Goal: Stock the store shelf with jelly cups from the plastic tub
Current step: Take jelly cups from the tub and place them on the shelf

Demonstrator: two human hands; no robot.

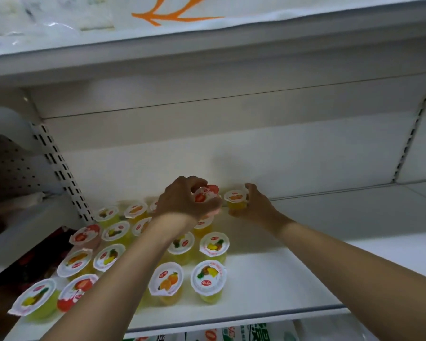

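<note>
White store shelf (268, 279), rear right bare. Left hand (182, 200) fingers curl round red-lidded jelly cup (205, 193); right hand (256, 205) fingers pinch orange jelly cup (235, 200), just beside.

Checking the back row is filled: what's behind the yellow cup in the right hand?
Behind the yellow cup in the right hand: only the white back panel. The shelf floor directly behind it is hidden.

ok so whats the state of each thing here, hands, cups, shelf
left hand: closed on a red-lidded jelly cup, held above the back rows
right hand: grip around an orange-lidded jelly cup at the back of the shelf
stocked jelly cups: upright, sealed, in rows on the left
shelf: right part bare
</note>
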